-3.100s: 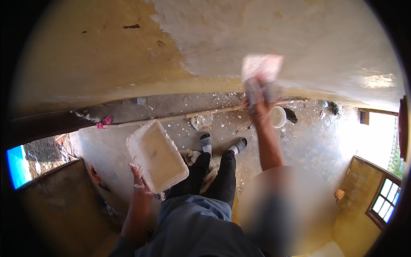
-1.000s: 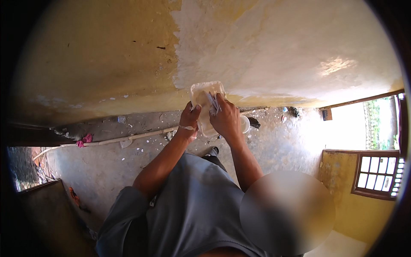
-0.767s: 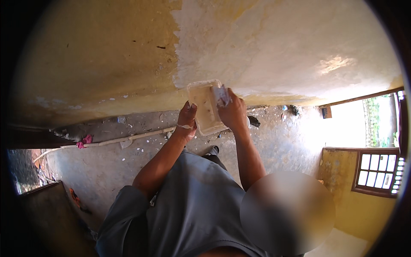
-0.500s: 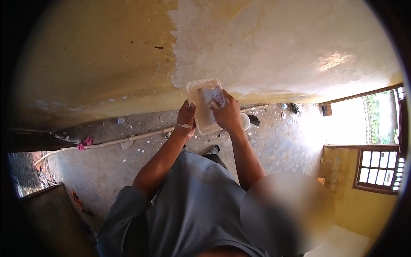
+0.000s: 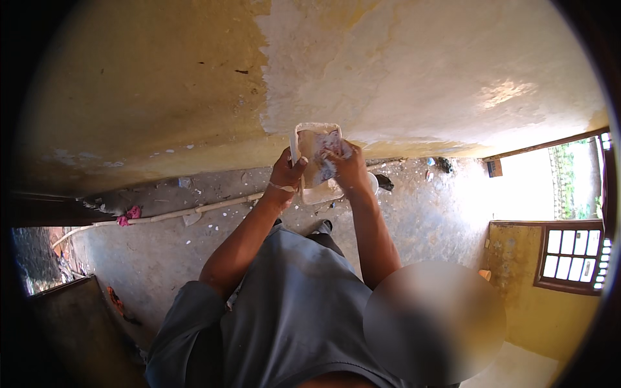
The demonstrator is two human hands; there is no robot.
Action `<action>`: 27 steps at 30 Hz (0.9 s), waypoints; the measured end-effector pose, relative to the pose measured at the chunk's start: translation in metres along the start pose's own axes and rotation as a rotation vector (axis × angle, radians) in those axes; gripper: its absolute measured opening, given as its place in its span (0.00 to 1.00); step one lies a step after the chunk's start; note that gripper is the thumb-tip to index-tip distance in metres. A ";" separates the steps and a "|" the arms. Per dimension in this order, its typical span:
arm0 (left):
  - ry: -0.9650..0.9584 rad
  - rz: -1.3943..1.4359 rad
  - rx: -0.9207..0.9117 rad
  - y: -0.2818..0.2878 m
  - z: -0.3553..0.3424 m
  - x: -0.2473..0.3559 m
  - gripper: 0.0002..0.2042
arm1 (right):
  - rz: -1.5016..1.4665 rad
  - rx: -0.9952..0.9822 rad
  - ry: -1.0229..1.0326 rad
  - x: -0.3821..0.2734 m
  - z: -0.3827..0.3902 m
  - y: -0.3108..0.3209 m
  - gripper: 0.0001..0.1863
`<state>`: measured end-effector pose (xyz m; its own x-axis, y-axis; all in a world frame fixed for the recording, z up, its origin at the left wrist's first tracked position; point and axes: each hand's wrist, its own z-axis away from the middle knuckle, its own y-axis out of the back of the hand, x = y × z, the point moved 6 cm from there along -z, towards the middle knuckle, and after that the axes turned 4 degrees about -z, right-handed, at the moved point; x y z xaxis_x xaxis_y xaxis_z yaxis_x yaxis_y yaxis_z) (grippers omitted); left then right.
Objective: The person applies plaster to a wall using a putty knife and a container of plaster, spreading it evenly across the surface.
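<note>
In front of the wall, my left hand (image 5: 286,171) is closed round the left side of a pale, shallow rectangular plastic tub (image 5: 316,198), its thumb over the rim. White paste smears the tub's inside. My right hand (image 5: 350,170) grips a flat scraper (image 5: 313,143) over the tub; its blade is streaked with white paste, and the fingers cover part of it. The wall (image 5: 162,84) ahead is worn yellow on the left. A pale coat (image 5: 388,71) with a ragged left edge covers its right part.
A long pole (image 5: 210,207) lies along the wall's foot, with a pink cloth (image 5: 132,213) on it. Beyond my right wrist stands a white round container (image 5: 373,183) beside a dark object (image 5: 385,182). Flakes dot the concrete floor (image 5: 414,220). A barred window (image 5: 570,249) is at right.
The tub has shifted slightly right and tilted. The scraper has moved lower within it, its blade now showing broader, and my right hand has turned with it.
</note>
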<state>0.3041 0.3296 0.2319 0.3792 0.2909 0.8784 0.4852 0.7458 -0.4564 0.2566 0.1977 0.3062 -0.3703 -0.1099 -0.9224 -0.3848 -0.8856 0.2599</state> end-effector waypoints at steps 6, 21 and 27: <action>0.264 0.427 -0.042 0.002 0.009 0.018 0.30 | -0.693 -0.028 0.021 -0.010 0.005 0.019 0.12; 0.005 0.479 0.178 0.118 0.062 0.062 0.42 | -1.322 -0.293 0.153 -0.057 -0.121 -0.037 0.06; -0.013 0.419 0.335 0.148 0.089 0.035 0.41 | -1.171 -0.213 0.272 -0.256 -0.063 0.001 0.08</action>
<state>0.3196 0.5035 0.2078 0.4757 0.6102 0.6335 0.0157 0.7143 -0.6997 0.4039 0.1966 0.5243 0.3063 0.7359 -0.6038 -0.2107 -0.5661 -0.7969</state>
